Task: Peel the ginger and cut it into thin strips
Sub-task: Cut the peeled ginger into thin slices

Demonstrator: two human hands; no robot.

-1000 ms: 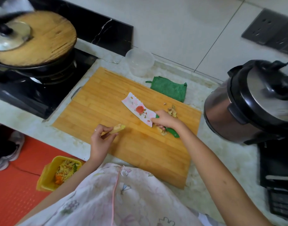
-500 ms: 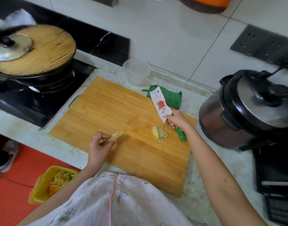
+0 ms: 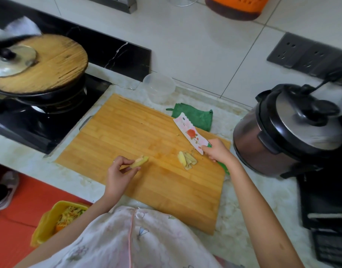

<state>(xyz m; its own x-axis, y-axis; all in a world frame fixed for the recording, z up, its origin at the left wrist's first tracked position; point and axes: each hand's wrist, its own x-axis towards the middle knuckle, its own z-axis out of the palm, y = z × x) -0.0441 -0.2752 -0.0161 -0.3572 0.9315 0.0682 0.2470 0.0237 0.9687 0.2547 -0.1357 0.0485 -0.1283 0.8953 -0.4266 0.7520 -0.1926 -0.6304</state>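
A bamboo cutting board (image 3: 127,136) lies on the counter. My left hand (image 3: 119,171) pinches a pale yellow piece of ginger (image 3: 140,161) between thumb and fingertips, just above the board's middle. A small heap of ginger slices and peel (image 3: 186,160) rests on the board to the right. My right hand (image 3: 217,151) grips the green handle of a white flower-printed knife (image 3: 191,135). Its blade points up and away toward the wall, clear of the slices.
A covered black wok (image 3: 40,78) sits on the stove at left. A clear plastic tub (image 3: 159,88) and a green cloth (image 3: 193,116) lie behind the board. A pressure cooker (image 3: 290,128) stands close on the right. A yellow scrap bin (image 3: 52,219) sits on the floor.
My right hand swung the knife from lying across the board to pointing away, uncovering the ginger slices. My left hand with the ginger piece stayed in place.
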